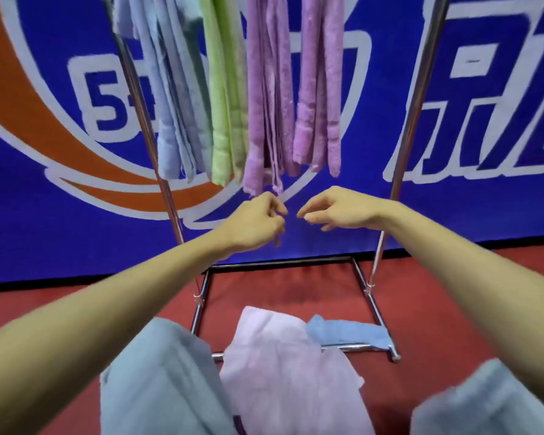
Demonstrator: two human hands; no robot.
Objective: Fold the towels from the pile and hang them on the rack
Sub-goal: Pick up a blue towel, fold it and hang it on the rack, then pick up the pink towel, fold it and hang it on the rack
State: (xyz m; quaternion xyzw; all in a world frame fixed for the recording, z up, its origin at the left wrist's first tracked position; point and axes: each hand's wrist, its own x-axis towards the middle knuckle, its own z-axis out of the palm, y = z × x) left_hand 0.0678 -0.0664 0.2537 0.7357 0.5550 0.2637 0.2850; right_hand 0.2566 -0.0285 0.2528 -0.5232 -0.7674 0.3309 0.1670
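Observation:
Blue towels (173, 98), green towels (225, 98) and purple towels (274, 98) hang folded side by side on the metal rack (413, 98). Just below the purple ones, my left hand (258, 221) has its fingers curled and pinches a thin purple strand (277, 240) that dangles from a purple towel's lower edge. Beside it, my right hand (336, 208) holds nothing, its fingers loosely bent and a small gap away from the left hand. On the floor lie a pink towel (283, 368) and a blue towel (349, 332), draped over the rack's base bar.
The rack's rectangular base frame (283, 262) sits on red floor. A blue, orange and white banner (484, 199) stands right behind the rack. My knees in light grey trousers (157, 381) flank the pink towel at the bottom.

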